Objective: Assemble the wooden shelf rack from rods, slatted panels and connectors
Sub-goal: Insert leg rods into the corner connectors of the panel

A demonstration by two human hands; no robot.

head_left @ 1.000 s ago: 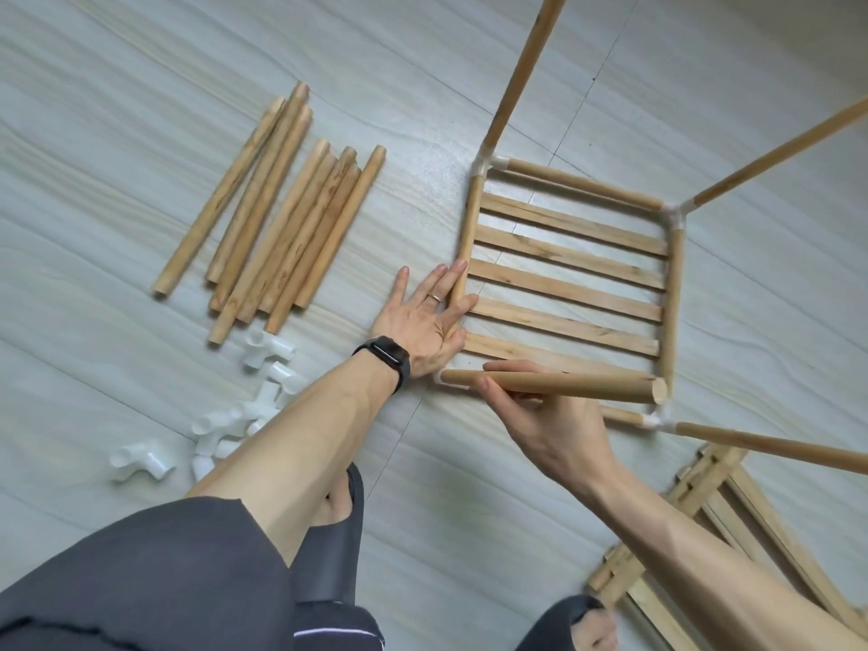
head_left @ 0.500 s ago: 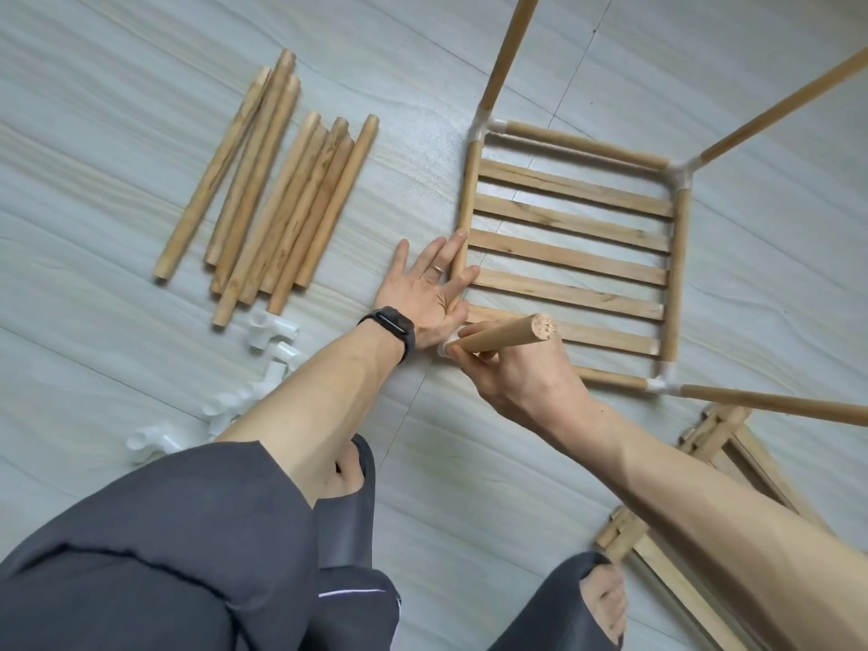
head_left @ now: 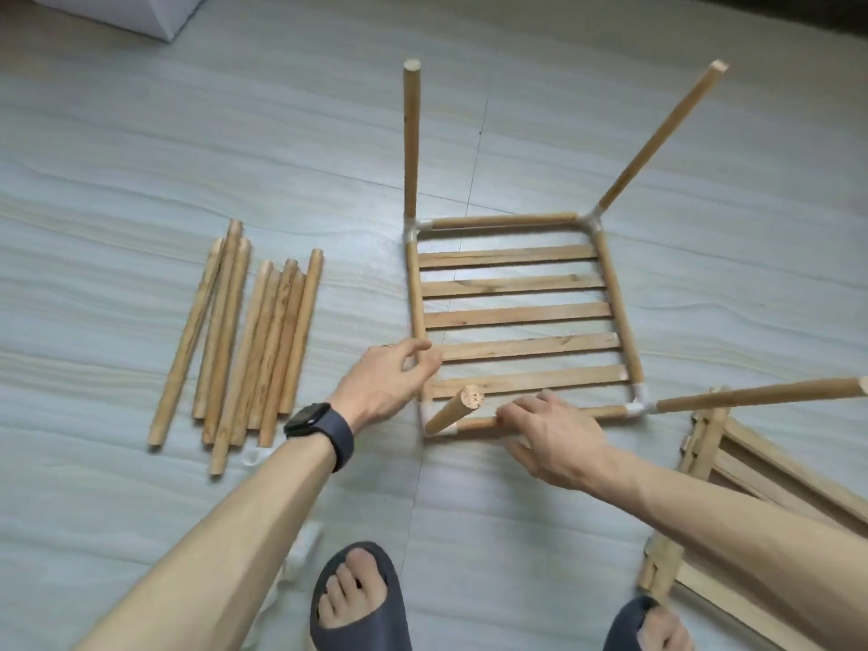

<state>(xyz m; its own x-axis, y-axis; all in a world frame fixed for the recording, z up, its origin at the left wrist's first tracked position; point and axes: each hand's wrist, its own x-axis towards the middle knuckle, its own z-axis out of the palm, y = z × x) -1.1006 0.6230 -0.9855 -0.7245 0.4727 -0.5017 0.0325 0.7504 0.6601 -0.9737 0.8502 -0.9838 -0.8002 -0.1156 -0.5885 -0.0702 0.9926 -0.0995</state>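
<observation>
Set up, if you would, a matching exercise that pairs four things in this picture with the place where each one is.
Things:
1. loose rods
2. spare slatted panels
3. watch
4. nearest upright rod

Places:
A. on the left wrist
B. standing at the near left corner of the frame
C. lying on the floor, left of the frame
D. lying on the floor, right of the frame

Pairs: 1-C, 2-D, 3-A, 4-B
</observation>
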